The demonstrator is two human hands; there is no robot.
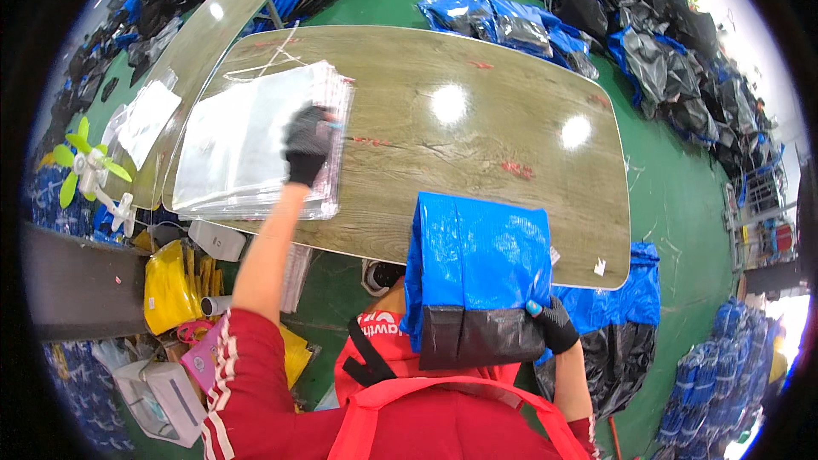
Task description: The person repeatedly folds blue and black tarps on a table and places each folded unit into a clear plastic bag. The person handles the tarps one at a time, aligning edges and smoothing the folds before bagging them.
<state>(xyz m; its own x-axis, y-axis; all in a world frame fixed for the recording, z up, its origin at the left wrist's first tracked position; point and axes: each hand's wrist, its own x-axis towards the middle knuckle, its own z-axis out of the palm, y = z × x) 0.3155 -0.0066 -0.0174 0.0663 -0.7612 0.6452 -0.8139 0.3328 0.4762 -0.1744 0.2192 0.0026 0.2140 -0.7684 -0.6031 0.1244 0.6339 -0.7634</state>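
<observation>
Person at a brown wood-grain table [511, 140], black-gloved hands well apart. Right hand [558, 326] closed on the lower right corner of a folded blue-and-black bundle [477, 247], thumb laid over its front, fingers mostly hidden. Bundle hangs between the person's body and the table, its upper part overlapping the near edge and blocking that stretch from view. Left hand [308, 145] over the right side of a stack of clear plastic sleeves [234, 136] at the table's left end; it is motion-blurred — whether it grips a sleeve cannot be told. Left forearm [268, 247] crosses the stack's near edge and hides part of it.

Surroundings crowded. A small white scrap [600, 267] lies by the near right corner of the table. Left of the table: a second tabletop [200, 38], a fan with green blades [83, 162], yellow packets [169, 290] below, and a white bin [158, 400] farther down. Right of the bundle, more blue-and-black material [626, 315] below table level, partly screened by the right hand. Beyond the far edge — blue bundles [503, 21] on the green floor [682, 213], black heaps [656, 68] curving round to the right. Lower right, a cluster of blue rolls [720, 366].
</observation>
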